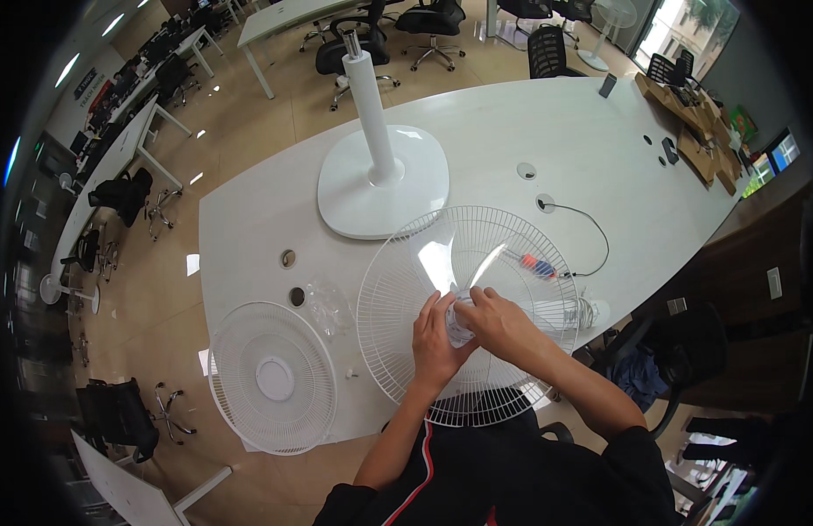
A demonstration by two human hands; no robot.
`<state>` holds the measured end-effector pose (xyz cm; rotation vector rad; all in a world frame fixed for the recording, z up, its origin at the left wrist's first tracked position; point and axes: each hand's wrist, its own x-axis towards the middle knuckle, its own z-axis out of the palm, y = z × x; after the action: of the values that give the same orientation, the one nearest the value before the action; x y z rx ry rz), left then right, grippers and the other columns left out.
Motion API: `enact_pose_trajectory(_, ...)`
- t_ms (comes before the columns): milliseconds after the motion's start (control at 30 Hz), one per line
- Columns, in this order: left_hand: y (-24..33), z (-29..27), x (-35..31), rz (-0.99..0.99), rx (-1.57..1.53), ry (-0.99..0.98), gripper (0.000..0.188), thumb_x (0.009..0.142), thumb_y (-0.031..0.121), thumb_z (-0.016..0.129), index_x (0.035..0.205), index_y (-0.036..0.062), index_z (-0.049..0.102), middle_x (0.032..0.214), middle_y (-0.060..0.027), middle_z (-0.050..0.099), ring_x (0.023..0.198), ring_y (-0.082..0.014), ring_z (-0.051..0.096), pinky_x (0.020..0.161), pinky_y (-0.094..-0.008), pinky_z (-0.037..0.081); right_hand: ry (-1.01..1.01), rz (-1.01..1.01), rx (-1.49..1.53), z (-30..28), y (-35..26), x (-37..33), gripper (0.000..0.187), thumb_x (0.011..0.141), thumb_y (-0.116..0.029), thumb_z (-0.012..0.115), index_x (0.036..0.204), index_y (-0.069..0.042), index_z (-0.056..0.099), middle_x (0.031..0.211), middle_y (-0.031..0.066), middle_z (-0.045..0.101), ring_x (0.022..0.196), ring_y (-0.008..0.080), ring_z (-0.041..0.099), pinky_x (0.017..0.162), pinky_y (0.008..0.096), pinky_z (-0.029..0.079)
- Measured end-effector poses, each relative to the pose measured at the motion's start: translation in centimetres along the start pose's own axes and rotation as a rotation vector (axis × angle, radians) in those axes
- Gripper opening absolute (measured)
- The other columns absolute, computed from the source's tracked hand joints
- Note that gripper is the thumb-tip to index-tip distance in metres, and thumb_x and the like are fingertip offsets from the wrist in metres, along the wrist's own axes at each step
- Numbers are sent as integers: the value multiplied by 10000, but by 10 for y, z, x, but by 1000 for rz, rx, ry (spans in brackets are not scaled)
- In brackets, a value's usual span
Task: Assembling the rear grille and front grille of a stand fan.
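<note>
Near the table's front edge is a fan's rear wire guard (380, 272) with clear fan blades (437, 254) inside it. My left hand (435, 344) curls its fingers against the side of the clear hub (460, 331) at the middle. From the other side my right hand (501, 326) closes on the top of that hub; my fingers hide most of the part they grip. Through the wires shows a screwdriver (538, 266) with a red and blue handle. To the left lies the front fan guard (297, 386), white with a round centre plate, overhanging the table edge.
A white fan stand (371, 131) rises from a square base on the white table (249, 228). Beside the front guard is a crumpled clear plastic bag (328, 307). A black cable (604, 232) loops out of a table hole. Cardboard pieces (705, 131) lie at the far right.
</note>
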<state>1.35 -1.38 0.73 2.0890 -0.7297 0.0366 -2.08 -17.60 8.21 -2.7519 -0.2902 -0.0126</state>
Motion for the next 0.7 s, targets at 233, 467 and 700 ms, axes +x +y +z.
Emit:
enact_pose_trajectory(233, -5, 0, -1, -46, -2, 38, 865, 686, 189, 951, 1437, 55, 544, 1460, -167, 596, 1409, -392, 517, 1146, -491, 429, 90, 255, 17, 16, -10, 2, 292, 914, -195, 743, 1044, 23, 599, 982, 209, 665, 834, 380, 719, 717, 448, 609)
enact_pose_trajectory(467, -7, 2, 4, -41, -6, 39, 858, 685, 225, 966, 1419, 72, 550, 1461, -126, 602, 1422, -345, 514, 1135, -472, 439, 8, 97, 57, 5, 4, 7, 252, 896, -132, 762, 1009, 17, 593, 975, 173, 649, 939, 367, 690, 788, 466, 582)
enact_pose_trajectory(700, -5, 4, -6, -34, 2, 56, 869, 757, 447, 937, 1429, 64, 540, 1403, -110, 629, 1464, -298, 472, 1155, -468, 409, -187, -71, 84, -13, 19, 11, 297, 825, -10, 773, 1105, -32, 676, 1123, 125, 633, 1087, 317, 678, 869, 423, 606)
